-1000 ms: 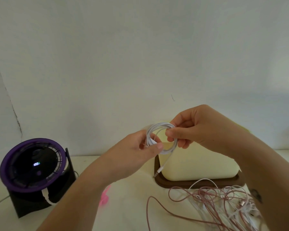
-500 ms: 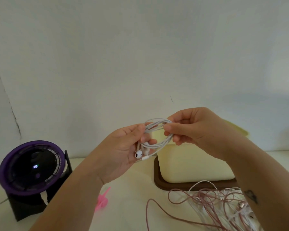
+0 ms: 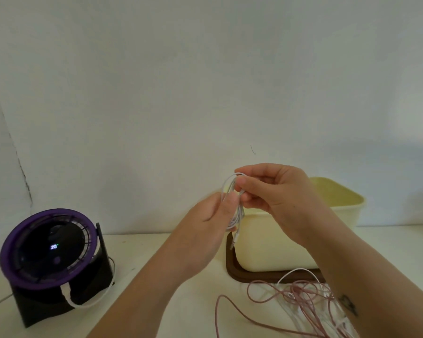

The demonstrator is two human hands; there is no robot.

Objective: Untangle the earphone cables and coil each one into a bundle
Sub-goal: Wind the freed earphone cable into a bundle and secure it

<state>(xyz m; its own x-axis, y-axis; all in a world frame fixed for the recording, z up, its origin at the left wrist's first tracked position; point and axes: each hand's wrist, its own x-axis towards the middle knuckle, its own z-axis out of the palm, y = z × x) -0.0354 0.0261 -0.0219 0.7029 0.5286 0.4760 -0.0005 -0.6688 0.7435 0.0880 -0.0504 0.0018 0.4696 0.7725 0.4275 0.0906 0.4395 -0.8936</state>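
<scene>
Nearest, low right on the white desk (image 3: 176,301): a loose tangle of cables (image 3: 303,301), thin pink & white cords looped over each other, one pink strand trailing off to the left. Both forearms reach up & in from the bottom edge, meeting above the desk. Left hand (image 3: 210,215) shows its back to the camera, its fingers (image 3: 230,203) curled & clamped on the mid part of the white earphone coil (image 3: 237,215). Right hand (image 3: 276,191) comes in from the right, thumb & forefinger pinching the coil's top, other fingers curled under. Coil is smooth thin white cord squeezed to a narrow loop, held in the air in front of the tub; long axis approx vertical, plug end hanging down. Behind: matte cream plastic tub (image 3: 279,242) w/ rounded corners, on a dark brown tray (image 3: 231,272). Far left, a round purple-rimmed fan (image 3: 47,250) on a black base w/ a small lit display. Plain pale wall (image 3: 205,81) at back.
</scene>
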